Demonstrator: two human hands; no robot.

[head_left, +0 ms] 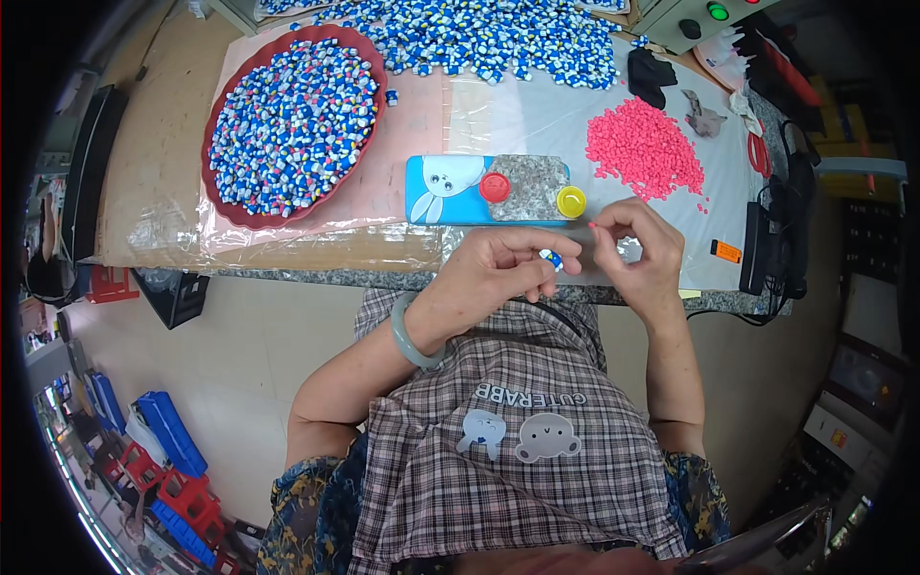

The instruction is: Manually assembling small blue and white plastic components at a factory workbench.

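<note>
With our left hand we are holding a small blue-and-white piece between fingers and thumb, while our right hand is pinching a pink bit in nearly closed fingertips. The piece is lying leftward of the bit and slightly nearer our body, the two standing just apart at the worktop's front side; its long axis is looking too small to read. The pink heap is sitting beyond the right hand, nearer to it than to the left. Beyond the hands, a blue box is lying lengthwise left to right, bearing a grey, stone-speckled patch and two round lids, a red lid and a yellow lid. Glossy, rounded pieces are filling a scalloped red tray and forming a blue heap behind.
</note>
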